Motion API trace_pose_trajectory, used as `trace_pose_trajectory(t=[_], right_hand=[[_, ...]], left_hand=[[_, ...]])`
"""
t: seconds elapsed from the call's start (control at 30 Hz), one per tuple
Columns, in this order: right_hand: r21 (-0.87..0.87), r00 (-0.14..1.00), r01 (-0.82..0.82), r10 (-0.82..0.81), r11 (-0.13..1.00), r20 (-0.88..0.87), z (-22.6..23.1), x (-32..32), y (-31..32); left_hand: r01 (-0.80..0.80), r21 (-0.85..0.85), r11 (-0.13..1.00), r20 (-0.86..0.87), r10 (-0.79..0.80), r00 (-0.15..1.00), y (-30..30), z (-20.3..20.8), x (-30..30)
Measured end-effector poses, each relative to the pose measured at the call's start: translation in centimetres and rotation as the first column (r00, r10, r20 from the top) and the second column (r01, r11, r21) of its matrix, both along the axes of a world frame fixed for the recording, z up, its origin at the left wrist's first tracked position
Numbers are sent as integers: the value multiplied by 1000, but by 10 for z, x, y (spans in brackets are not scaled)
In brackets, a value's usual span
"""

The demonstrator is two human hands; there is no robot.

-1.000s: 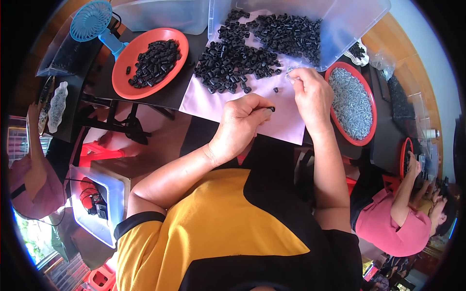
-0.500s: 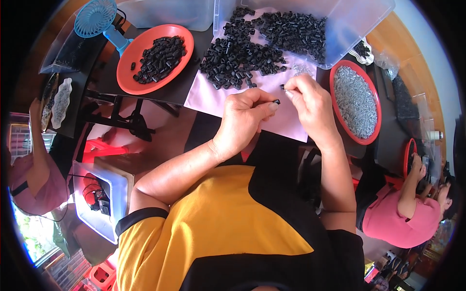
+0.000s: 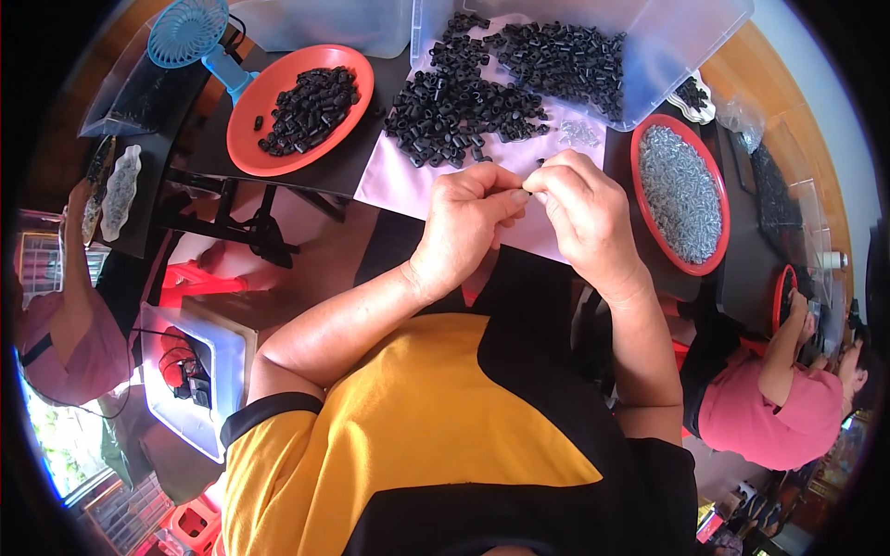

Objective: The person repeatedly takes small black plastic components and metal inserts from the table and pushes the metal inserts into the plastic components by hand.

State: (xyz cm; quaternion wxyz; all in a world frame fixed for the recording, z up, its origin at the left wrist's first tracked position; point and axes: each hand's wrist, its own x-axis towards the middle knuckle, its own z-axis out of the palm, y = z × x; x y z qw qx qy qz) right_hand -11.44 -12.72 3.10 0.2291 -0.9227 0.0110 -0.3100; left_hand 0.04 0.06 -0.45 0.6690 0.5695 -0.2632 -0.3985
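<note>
My left hand [image 3: 468, 227] and my right hand [image 3: 586, 218] meet fingertip to fingertip above the near edge of a pink sheet [image 3: 399, 181]. Between the pinched fingers of both hands sits a small black cylindrical part [image 3: 527, 192]. Whether the right fingers also hold something smaller is hidden. Just beyond the hands, a heap of the same black parts [image 3: 454, 107] lies on the sheet. A few tiny silvery bits [image 3: 579, 134] lie beside the heap.
A red plate of black parts [image 3: 243, 139] sits far left, a red plate of silvery pieces [image 3: 640, 199] at the right. A clear bin [image 3: 667, 56] holds more black parts. A blue fan [image 3: 190, 32] stands at the back left. Other people in pink sit at left [image 3: 65, 334] and right [image 3: 788, 398].
My right hand came back from the silvery bits on the sheet toward my left hand. Both hands now touch at the fingertips, closer to my body.
</note>
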Motion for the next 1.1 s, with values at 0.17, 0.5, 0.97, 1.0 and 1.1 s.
trace_pose_trajectory(t=[0.17, 0.5, 0.97, 1.0, 1.1], right_hand=[[82, 999, -33, 29, 996, 43, -2, 1, 1], [54, 991, 72, -77, 996, 109, -6, 0, 8], [314, 988, 55, -97, 948, 119, -20, -5, 7], [314, 988, 56, -97, 948, 118, -20, -5, 7], [343, 989, 36, -84, 939, 126, -22, -4, 8]], left_hand=[[2, -18, 1000, -38, -3, 999, 0, 0, 1], [-8, -46, 999, -124, 2, 992, 0, 1, 4], [177, -55, 983, -262, -185, 947, -1, 8, 11], [177, -56, 983, -263, -186, 947, -1, 8, 12], [215, -66, 974, -273, -225, 935, 2, 7, 16]])
